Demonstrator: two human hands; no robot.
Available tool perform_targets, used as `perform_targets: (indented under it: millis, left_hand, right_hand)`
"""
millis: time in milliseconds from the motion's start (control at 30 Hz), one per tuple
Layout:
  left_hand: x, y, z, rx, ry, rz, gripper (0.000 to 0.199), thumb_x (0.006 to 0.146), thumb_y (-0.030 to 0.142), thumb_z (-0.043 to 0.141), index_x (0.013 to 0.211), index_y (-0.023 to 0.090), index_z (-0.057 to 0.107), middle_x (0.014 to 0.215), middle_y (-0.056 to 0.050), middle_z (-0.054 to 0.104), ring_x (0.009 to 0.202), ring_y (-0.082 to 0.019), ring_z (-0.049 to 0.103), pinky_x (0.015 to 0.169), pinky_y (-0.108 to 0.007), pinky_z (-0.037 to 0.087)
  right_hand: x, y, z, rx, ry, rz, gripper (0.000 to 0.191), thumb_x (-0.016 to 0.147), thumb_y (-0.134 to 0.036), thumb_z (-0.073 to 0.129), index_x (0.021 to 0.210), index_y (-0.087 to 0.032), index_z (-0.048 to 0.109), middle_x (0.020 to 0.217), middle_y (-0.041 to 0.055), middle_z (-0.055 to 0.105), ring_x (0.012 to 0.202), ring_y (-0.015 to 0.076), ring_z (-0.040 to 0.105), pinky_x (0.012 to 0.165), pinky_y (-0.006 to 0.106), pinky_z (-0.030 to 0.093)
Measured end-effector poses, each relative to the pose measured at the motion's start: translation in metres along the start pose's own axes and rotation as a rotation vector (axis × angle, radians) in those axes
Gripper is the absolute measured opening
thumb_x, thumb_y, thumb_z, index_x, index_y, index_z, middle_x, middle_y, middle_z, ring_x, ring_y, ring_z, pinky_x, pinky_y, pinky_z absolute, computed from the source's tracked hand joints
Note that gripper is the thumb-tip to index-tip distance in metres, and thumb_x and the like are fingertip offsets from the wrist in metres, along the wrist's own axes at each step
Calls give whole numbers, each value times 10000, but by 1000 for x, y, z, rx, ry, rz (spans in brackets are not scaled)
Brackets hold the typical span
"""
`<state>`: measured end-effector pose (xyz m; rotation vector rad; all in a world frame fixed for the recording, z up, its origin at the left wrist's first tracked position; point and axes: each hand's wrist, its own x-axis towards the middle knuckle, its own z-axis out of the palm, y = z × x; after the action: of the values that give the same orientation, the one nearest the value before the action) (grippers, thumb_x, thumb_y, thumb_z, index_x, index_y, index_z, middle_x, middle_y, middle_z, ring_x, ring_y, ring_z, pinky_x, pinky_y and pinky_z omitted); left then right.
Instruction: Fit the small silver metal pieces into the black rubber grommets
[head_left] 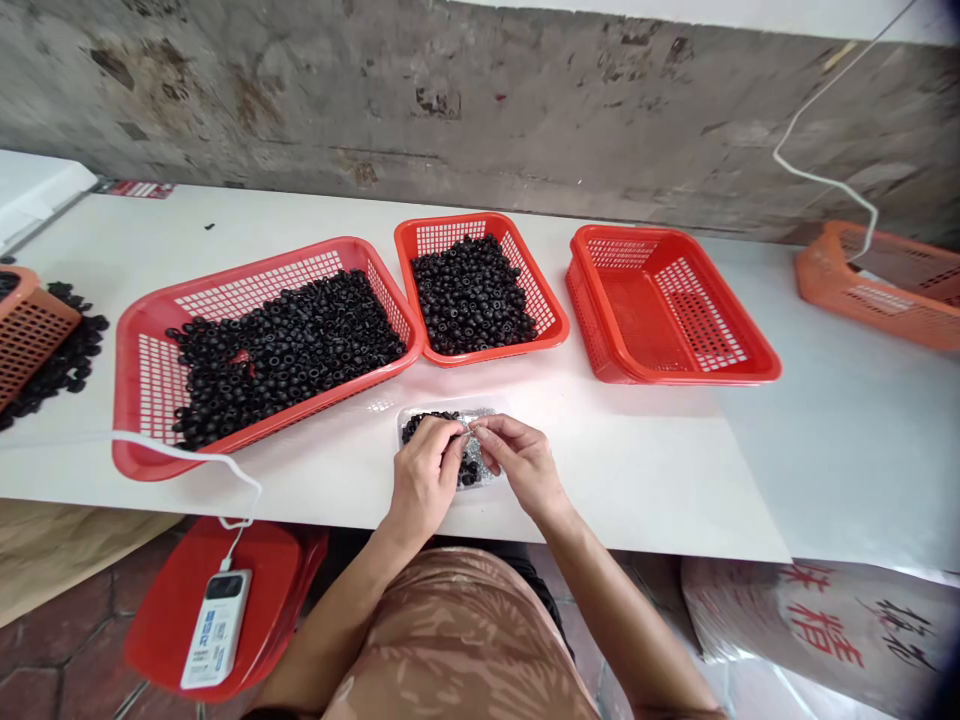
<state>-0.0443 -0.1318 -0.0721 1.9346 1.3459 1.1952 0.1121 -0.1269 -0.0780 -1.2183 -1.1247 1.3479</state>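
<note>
My left hand [427, 472] and my right hand [523, 460] meet at the fingertips above a small clear plastic tray [402, 412]. Both are pinched together around something tiny and pale, too small to name. Black ring-like parts [469, 472] lie in the tray under my fingers, and small shiny silvery pieces [487, 462] lie on its right side. My hands hide much of the tray. Behind it, a red basket [491, 355] holds a heap of black rings [472, 295]. A larger red basket [146, 375] to the left holds more of them.
Stacked red baskets [645, 310] stand at the right, and an orange basket [847, 275] is farther right. More black rings spill beside another orange basket [37, 335] at far left. A white cable [187, 452] runs over the table edge to a power bank [217, 630] on a red stool [262, 600].
</note>
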Motion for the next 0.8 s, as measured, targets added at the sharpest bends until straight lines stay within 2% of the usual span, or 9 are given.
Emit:
perform_targets:
  millis: [67, 133, 233, 300, 400, 533, 700, 800]
  left_hand:
    - [0, 0, -1, -17, -26, -23, 130, 993, 160, 520, 1008, 193, 645, 939, -51, 663, 889, -169, 641, 808, -281, 497]
    - [2, 1, -2, -86, -83, -103, 127, 1003, 199, 521, 968, 192, 643, 898, -37, 648, 830, -160, 634, 773, -275, 489]
    - [5, 1, -6, -227, -170, -258, 185, 1014, 274, 522, 910, 190, 650, 792, -7, 604, 682, -134, 593, 685, -263, 477]
    - [6, 0, -7, -293, -185, -318, 198, 1001, 299, 547, 898, 184, 671, 787, -6, 596, 642, -124, 577, 649, -258, 476]
    - [7, -1, -7, -368, -169, -330, 169, 967, 285, 594, 933, 183, 724, 890, -41, 645, 717, -141, 630, 677, -259, 520]
    - [5, 1, -7, -458, -154, -341, 161, 929, 268, 637, 990, 196, 767, 1010, -79, 699, 928, -202, 686, 816, -301, 576]
    - [4, 3, -8, -691, -131, -584, 271, 878, 359, 712, 1079, 181, 747, 891, -49, 738, 696, -164, 709, 705, -291, 609]
    - [5, 3, -10, -758, -114, -596, 280, 850, 370, 741, 1045, 170, 755, 913, -61, 769, 744, -179, 731, 742, -297, 614]
  right_hand:
    - [-2, -1, -1, -181, 37, -168, 214, 929, -390, 660, 958, -196, 746, 798, 25, 668, 573, 101, 544, 500, 234, 447]
    - [-4, -1, -2, -389, 77, -378, 167, 971, -303, 610, 995, -204, 743, 972, 69, 705, 721, 133, 637, 600, 256, 534]
    - [-7, 0, -6, -623, 118, -651, 171, 990, -207, 582, 1077, -215, 729, 1019, 86, 725, 905, 180, 698, 782, 309, 601]
    - [-7, 2, -8, -682, 146, -723, 187, 990, -173, 581, 1112, -215, 717, 1028, 88, 730, 939, 185, 706, 815, 315, 605]
    - [-8, 2, -9, -658, 189, -667, 176, 997, -179, 572, 1102, -204, 712, 1019, 88, 725, 863, 167, 697, 707, 282, 589]
    - [-11, -4, -7, -568, 190, -516, 171, 1002, -244, 564, 1044, -205, 725, 960, 77, 723, 762, 156, 658, 642, 281, 549]
    - [-16, -13, -4, -484, 130, -448, 167, 995, -259, 580, 1035, -211, 735, 959, 76, 725, 763, 161, 640, 663, 298, 535]
    - [-19, -16, -1, -464, 88, -455, 172, 998, -240, 575, 1045, -209, 738, 958, 74, 727, 792, 166, 653, 671, 291, 536]
